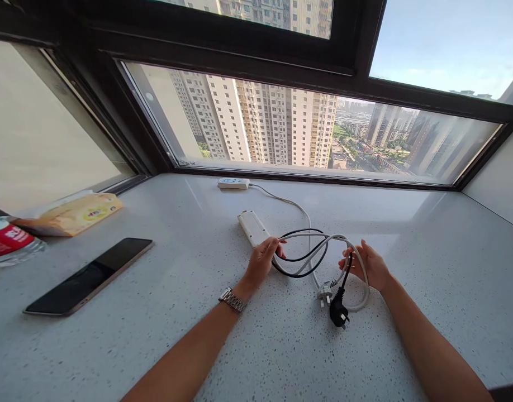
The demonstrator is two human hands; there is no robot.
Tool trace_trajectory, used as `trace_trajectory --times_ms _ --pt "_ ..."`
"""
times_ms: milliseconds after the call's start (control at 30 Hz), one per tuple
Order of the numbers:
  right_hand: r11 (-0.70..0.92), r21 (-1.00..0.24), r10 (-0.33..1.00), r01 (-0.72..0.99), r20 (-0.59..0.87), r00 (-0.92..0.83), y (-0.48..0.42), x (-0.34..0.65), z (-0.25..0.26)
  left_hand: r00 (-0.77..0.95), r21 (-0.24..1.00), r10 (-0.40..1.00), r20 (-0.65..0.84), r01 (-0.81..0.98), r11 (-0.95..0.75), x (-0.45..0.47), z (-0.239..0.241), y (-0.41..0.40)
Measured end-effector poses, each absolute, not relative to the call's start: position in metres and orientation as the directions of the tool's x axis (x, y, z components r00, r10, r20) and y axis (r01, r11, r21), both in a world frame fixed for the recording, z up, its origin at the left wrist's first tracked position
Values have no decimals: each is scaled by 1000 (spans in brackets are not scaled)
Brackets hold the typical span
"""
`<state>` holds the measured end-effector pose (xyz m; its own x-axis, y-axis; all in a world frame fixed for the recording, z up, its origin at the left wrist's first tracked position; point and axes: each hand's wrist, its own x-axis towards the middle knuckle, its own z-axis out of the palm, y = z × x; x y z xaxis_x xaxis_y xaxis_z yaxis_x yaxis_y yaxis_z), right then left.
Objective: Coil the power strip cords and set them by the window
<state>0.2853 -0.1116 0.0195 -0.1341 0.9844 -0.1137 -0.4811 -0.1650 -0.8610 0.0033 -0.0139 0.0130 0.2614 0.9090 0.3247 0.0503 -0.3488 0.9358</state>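
My left hand (262, 261) is closed around the near end of a white power strip (253, 226), thumb on top. Looped cords, a black cord (296, 259) and a white cord (339, 237), spread rightward from that hand. My right hand (369, 267) is at the right side of the loops, thumb and fingers apart, with cords crossing in front of its fingers. Between the hands and nearer to me are a black three-pin plug (338, 310) and a white plug (324, 293). A thin white cord runs to a small white power strip (233, 183) by the window.
A black phone (91, 276) lies on the speckled white counter (281, 357) at left. Beyond it are a yellow tissue pack (78, 215) and a bottle with a red label (9, 240). A dark window frame (240, 61) borders the counter's back.
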Motion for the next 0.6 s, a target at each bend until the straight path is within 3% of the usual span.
trace_trajectory --times_ms 167,267,400,500,600 --pt "-31 -820 998 -571 -55 25 -104 277 12 289 977 935 208 -113 -182 8 19 -19" --pt "64 -831 974 -553 -68 215 -98 276 8 304 982 946 115 -180 -61 12 23 -22" --pt "170 -853 911 -493 -55 409 -94 282 10 279 980 957 79 -196 -24 13 25 -23" --pt "139 -866 912 -480 -77 403 -95 290 12 264 984 961 86 -176 -40 12 24 -21" --pt "2 -867 942 -499 -166 292 -98 298 10 274 989 956 104 -129 -71 10 20 -18"
